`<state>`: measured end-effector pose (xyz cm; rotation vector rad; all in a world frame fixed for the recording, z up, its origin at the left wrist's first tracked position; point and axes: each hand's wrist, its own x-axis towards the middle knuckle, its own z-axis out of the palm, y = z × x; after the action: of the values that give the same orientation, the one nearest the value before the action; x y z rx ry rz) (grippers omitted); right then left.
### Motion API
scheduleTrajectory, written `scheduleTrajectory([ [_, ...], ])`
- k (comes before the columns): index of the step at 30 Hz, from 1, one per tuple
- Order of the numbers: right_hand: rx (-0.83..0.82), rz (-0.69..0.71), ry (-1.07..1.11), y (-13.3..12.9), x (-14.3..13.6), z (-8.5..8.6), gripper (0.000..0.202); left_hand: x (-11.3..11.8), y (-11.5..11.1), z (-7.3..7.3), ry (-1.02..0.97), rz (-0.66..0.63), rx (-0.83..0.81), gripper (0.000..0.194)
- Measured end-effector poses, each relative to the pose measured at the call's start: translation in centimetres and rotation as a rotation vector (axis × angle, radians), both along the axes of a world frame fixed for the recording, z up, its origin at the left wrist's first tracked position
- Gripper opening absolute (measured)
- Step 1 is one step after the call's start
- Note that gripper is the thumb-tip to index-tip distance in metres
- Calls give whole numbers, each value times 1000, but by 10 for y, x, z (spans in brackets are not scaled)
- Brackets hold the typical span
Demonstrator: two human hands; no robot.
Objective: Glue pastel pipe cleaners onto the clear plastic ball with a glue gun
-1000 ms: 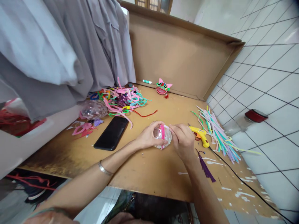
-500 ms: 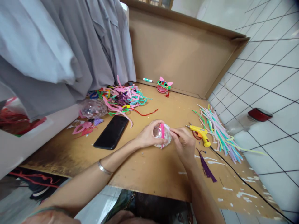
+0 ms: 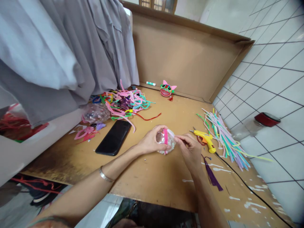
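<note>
My left hand (image 3: 152, 141) is wrapped around a clear, rounded plastic piece (image 3: 162, 137) above the table. A bright pink band runs across it, and its right side has a whitish, bumpy covering. At that side, my right hand (image 3: 189, 148) pinches with thumb and forefinger by the edge; whatever is between the fingertips is too small to make out. A yellow glue gun (image 3: 206, 139) lies just right of my right hand, its nozzle pointing left. Below it rests a purple tassel (image 3: 212, 174).
Pipe cleaners (image 3: 226, 139) lie bundled at the right; a tangled pile (image 3: 129, 99) sits back left. A black phone (image 3: 113, 137) lies left of my hands. A cat-faced ornament (image 3: 167, 89) and glue stick (image 3: 151, 83) stand by the cardboard wall (image 3: 182, 57). A black cord (image 3: 251, 186) crosses the right side.
My right fingertips have shifted slightly right and down along the plastic piece's edge. My left hand keeps its grip. The whole view has moved a little.
</note>
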<state>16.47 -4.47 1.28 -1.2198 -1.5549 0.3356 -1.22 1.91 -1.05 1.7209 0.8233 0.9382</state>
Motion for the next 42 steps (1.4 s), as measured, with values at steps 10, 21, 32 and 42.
scheduleTrajectory([
  [10,-48,32,-37,-2,-4,-2,15,-2,-3,4,45,10,3,71],
  [21,-31,75,-157,-4,-6,-2,19,-2,-3,6,68,0,-1,72],
  [32,37,88,-232,-3,-8,-7,20,-4,-3,9,95,12,2,72],
  [42,118,76,-300,-2,-10,-8,21,-5,-3,9,111,14,28,71],
])
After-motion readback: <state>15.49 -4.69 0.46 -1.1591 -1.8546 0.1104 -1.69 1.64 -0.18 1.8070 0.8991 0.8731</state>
